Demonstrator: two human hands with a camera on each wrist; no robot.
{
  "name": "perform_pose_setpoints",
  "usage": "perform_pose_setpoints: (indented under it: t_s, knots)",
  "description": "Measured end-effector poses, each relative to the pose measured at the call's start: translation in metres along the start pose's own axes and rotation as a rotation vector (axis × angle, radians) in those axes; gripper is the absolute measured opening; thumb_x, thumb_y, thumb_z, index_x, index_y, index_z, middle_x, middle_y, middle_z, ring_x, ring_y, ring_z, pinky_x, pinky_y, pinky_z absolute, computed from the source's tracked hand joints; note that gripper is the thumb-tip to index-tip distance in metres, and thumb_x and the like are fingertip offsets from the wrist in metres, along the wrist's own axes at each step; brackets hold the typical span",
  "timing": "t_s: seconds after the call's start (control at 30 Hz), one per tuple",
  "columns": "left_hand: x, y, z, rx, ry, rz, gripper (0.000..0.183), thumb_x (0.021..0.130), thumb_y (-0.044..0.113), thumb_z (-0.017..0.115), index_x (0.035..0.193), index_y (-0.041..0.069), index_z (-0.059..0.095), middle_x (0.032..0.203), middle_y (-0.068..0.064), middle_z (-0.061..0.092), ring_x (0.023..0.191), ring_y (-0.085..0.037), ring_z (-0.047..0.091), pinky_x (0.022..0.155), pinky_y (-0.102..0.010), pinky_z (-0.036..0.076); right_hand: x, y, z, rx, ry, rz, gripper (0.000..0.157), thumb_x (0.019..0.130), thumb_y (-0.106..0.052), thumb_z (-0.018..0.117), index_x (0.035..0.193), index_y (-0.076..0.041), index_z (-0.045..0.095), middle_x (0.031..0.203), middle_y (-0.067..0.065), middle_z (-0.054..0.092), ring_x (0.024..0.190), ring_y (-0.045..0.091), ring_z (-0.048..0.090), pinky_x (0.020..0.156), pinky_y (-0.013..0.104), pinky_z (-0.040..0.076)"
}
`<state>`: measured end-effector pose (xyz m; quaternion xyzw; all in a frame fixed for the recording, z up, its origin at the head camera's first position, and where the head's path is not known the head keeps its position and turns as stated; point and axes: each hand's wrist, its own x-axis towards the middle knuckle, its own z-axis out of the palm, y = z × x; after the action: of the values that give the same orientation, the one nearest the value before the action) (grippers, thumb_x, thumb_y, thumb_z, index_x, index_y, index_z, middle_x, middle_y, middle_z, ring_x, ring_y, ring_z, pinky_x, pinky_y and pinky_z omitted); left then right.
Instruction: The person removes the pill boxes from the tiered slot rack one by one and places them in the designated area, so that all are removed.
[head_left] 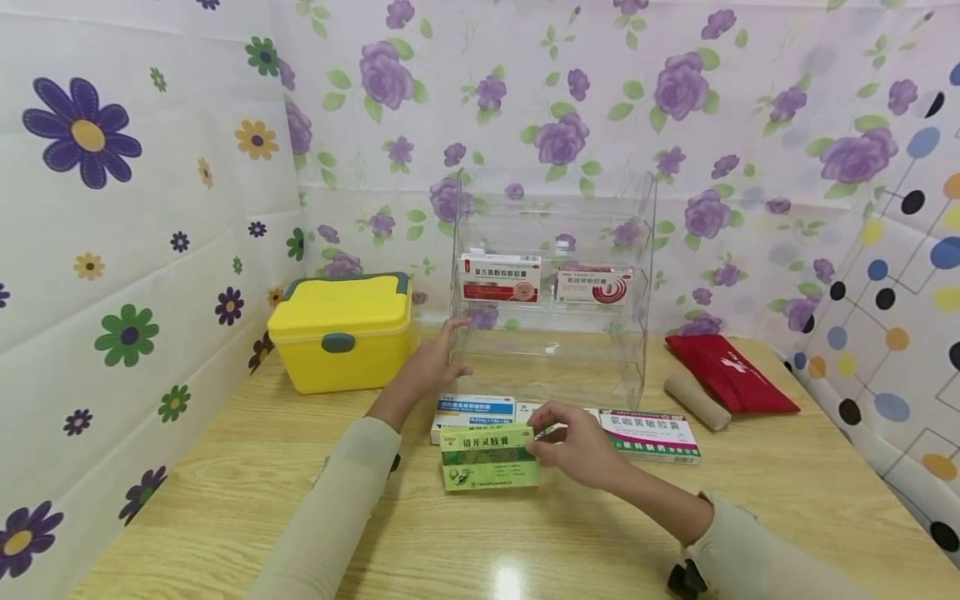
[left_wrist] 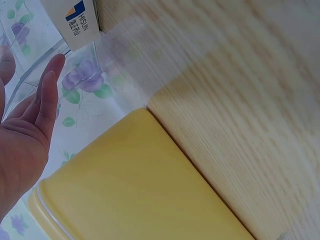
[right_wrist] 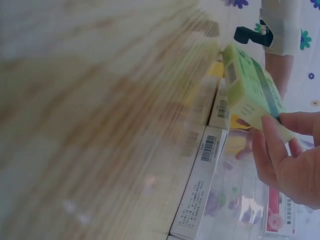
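Note:
My right hand [head_left: 576,443] pinches a green medicine box [head_left: 487,471] by its right end, thumb and fingers at the corner. The box is held up, tilted, before a row of other boxes; in the right wrist view the fingers [right_wrist: 270,142] overlap its end. My left hand [head_left: 429,365] is at the left side panel of a clear display rack [head_left: 551,367], with thumb and fingers on either side of the panel's edge. The left wrist view shows those long fingers [left_wrist: 47,100] along the clear panel. Two white-and-red medicine boxes, one left [head_left: 501,279] and one right [head_left: 594,286], stand on a rack shelf.
Before the rack lie a blue-and-white box [head_left: 472,410], a partly covered white box [head_left: 528,410] and a white, pink and green box [head_left: 651,435]. A yellow case [head_left: 341,333] stands left. At right are a tan roll [head_left: 696,402] and a red first-aid pouch [head_left: 731,375].

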<state>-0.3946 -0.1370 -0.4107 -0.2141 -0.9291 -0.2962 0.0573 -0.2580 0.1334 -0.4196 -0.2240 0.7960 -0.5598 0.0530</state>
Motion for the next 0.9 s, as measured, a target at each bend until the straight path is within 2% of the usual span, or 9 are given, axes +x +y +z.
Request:
perform_pose_setpoints:
  t_s: [0.2, 0.37, 0.6, 0.8, 0.9]
  knots:
    - [0.001, 0.002, 0.001, -0.001, -0.009, -0.031, 0.084, 0.089, 0.028, 0.075, 0.153, 0.033, 0.021, 0.065, -0.006, 0.047, 0.055, -0.020, 0.048, 0.060, -0.034, 0.048, -0.001, 0.000, 0.000, 0.026, -0.055, 0.037, 0.024, 0.089, -0.004, 0.073, 0.110, -0.001, 0.062, 0.101, 0.017, 0.061, 0.084, 0.028, 0.070, 0.063, 0.045, 0.059]
    - [0.001, 0.002, 0.002, 0.000, -0.013, -0.046, 0.084, 0.089, 0.027, 0.076, 0.153, 0.034, 0.020, 0.067, -0.008, 0.050, 0.060, -0.023, 0.054, 0.069, -0.035, 0.051, 0.000, 0.005, 0.001, 0.013, -0.089, 0.066, 0.027, 0.090, -0.009, 0.073, 0.116, -0.005, 0.066, 0.108, 0.017, 0.061, 0.086, 0.025, 0.071, 0.062, 0.045, 0.059]
    - [0.000, 0.003, 0.002, -0.006, -0.016, -0.030, 0.084, 0.089, 0.029, 0.075, 0.151, 0.038, 0.019, 0.063, -0.005, 0.045, 0.053, -0.019, 0.046, 0.060, -0.033, 0.047, 0.000, 0.010, 0.002, -0.013, -0.093, 0.055, 0.026, 0.091, -0.007, 0.071, 0.117, -0.005, 0.067, 0.117, 0.018, 0.058, 0.085, 0.025, 0.071, 0.063, 0.043, 0.060]
    - [-0.001, 0.003, 0.001, -0.010, 0.002, -0.015, 0.084, 0.089, 0.027, 0.075, 0.152, 0.035, 0.020, 0.061, -0.005, 0.045, 0.052, -0.019, 0.044, 0.059, -0.033, 0.047, 0.001, 0.009, 0.002, -0.019, -0.100, 0.034, 0.025, 0.090, -0.002, 0.071, 0.115, -0.003, 0.067, 0.130, 0.023, 0.054, 0.099, 0.031, 0.070, 0.070, 0.035, 0.060]
    - [-0.001, 0.002, 0.000, -0.004, 0.005, -0.011, 0.083, 0.090, 0.027, 0.075, 0.152, 0.035, 0.020, 0.061, -0.004, 0.043, 0.051, -0.018, 0.043, 0.057, -0.033, 0.047, 0.001, 0.009, 0.003, -0.016, -0.110, 0.034, 0.025, 0.090, -0.001, 0.070, 0.114, -0.001, 0.067, 0.133, 0.024, 0.052, 0.103, 0.034, 0.068, 0.073, 0.034, 0.059]
